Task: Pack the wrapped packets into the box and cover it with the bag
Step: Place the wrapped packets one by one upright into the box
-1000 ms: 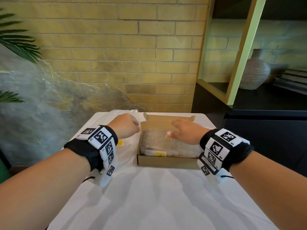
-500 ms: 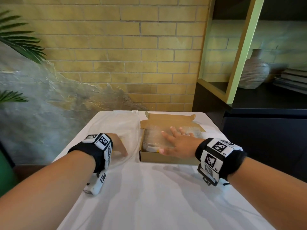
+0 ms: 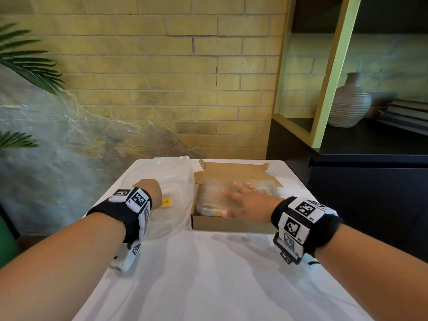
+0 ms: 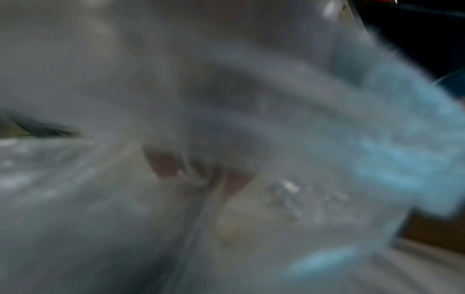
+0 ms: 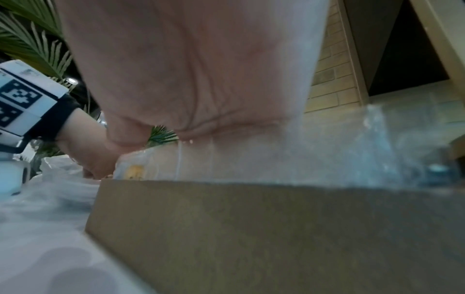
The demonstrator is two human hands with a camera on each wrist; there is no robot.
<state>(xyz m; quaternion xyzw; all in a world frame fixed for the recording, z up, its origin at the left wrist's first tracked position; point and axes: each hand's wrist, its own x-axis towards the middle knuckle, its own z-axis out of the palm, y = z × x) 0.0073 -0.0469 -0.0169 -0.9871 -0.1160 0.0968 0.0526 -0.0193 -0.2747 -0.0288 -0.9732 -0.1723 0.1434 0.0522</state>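
2 hands are ours here: our right hand [image 3: 249,206] presses flat, fingers straight, on the bubble-wrapped packets [image 3: 215,196] inside the shallow brown cardboard box [image 3: 231,224], while our left hand [image 3: 151,193] rests on the clear plastic bag [image 3: 172,179] beside it, finger state unclear.

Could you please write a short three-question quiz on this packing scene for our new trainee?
1. True or false: the right hand lies flat with spread fingers on the wrapped packets inside the box.
2. Where is the clear bag?
A. draped over the box
B. on the table, on the left side of the box
C. on the shelf
3. Fill in: the left hand rests on the ____.

Key: 1 true; 2 B; 3 bag.
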